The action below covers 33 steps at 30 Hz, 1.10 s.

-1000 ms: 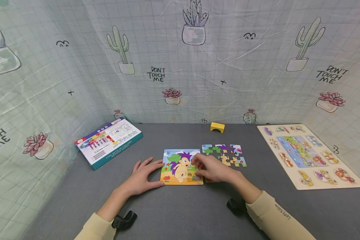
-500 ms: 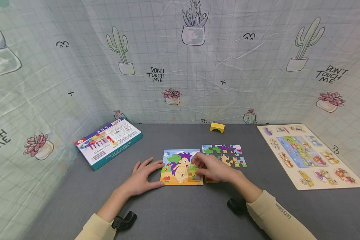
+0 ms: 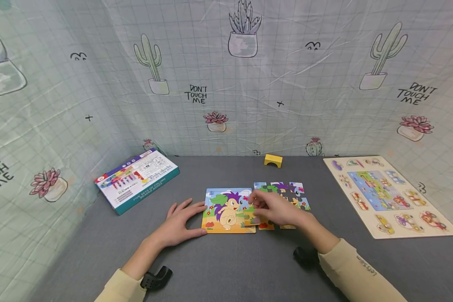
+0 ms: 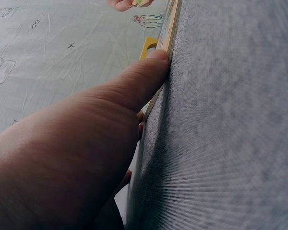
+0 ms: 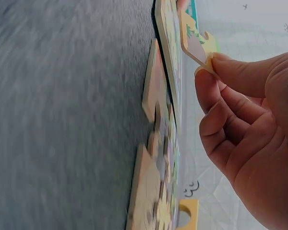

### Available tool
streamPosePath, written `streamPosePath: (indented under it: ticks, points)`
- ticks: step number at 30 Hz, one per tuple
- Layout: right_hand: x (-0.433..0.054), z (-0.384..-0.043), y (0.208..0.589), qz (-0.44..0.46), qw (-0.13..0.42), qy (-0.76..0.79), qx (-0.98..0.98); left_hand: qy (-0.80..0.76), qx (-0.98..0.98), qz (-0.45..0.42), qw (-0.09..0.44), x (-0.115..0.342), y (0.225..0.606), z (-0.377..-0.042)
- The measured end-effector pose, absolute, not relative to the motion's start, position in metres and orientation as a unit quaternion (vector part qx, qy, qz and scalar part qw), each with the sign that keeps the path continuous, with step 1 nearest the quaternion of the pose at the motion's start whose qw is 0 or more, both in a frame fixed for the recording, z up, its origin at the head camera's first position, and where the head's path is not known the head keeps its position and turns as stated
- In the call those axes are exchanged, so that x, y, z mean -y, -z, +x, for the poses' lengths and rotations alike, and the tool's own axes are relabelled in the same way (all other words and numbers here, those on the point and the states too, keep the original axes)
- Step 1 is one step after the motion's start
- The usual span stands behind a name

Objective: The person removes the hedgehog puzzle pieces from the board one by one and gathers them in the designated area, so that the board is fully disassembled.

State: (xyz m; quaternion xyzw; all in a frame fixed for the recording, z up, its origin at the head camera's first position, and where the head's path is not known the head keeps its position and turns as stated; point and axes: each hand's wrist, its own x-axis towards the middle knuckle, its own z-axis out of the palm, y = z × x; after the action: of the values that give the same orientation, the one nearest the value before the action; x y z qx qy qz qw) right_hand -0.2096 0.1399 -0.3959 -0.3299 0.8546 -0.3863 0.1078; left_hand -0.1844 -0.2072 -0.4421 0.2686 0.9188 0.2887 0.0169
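A puzzle board printed with a purple-haired hedgehog lies flat on the dark table. My left hand rests at its left side, fingers spread and relaxed; in the left wrist view the thumb touches the board's edge. Over the board's right part, my right hand pinches a puzzle piece between thumb and fingers. In the right wrist view that piece is held up above the board, showing green and yellow. Loose puzzle pieces lie right of the board, partly hidden by the right hand.
A yellow arch block stands at the back of the table. To the left lies a boxed toy. A large wooden peg puzzle lies at the right. Behind everything hangs a cactus-print curtain.
My right hand has moved to the right and lifted the puzzle piece away from the board's lower right corner. The left hand has stayed in place.
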Motion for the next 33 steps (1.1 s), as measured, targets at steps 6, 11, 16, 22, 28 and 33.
streamPosePath:
  ticks: [6,11,16,22,28,33]
  points:
    - [-0.155,-0.209,0.393,-0.319,0.099,0.383,-0.861,-0.287,-0.92,0.268,0.016,0.207,0.443,-0.185]
    - [-0.17,-0.211,0.392,-0.309,0.097,0.381,-0.866,-0.287,-0.92,0.267,0.015,0.207,0.444,-0.185]
    - [-0.188,-0.209,0.391,-0.287,0.104,0.383,-0.872,-0.285,-0.921,0.266,0.016,0.207,0.443,-0.185]
    - [-0.208,-0.207,0.391,-0.282,0.09,0.372,-0.88,-0.284,-0.922,0.263,0.017,0.207,0.443,-0.185]
    - [-0.225,-0.205,0.394,-0.268,0.091,0.37,-0.885,-0.282,-0.922,0.264,0.019,0.207,0.444,-0.185]
    - [-0.237,-0.203,0.398,-0.275,0.091,0.365,-0.885,-0.283,-0.922,0.264,0.019,0.207,0.443,-0.185]
